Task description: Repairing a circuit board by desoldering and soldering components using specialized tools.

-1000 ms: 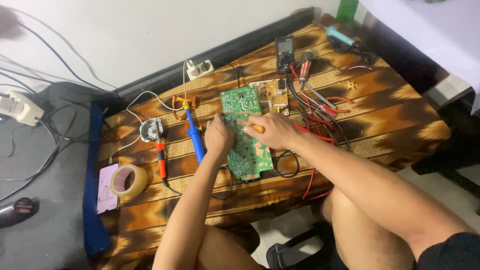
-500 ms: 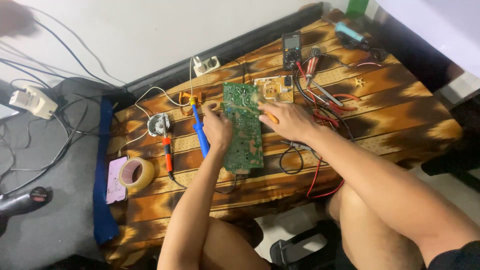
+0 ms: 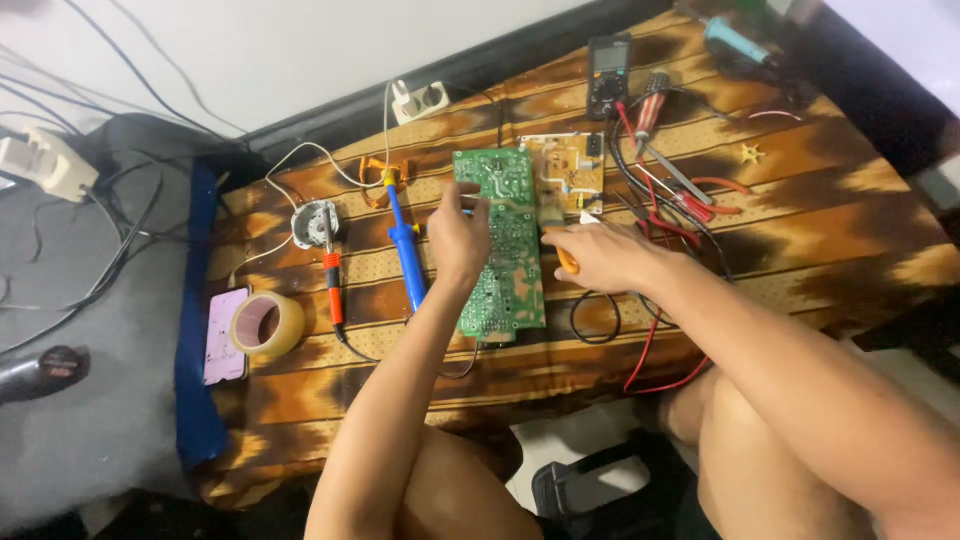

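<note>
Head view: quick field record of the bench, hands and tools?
surface: low table under brown patterned cloth
left hand: on green circuit board, pinching its left edge
right hand: grips orange-handled tool at board's right edge
left of board: blue soldering iron, orange-grip iron, tape roll
behind: tan board, multimeter
</note>
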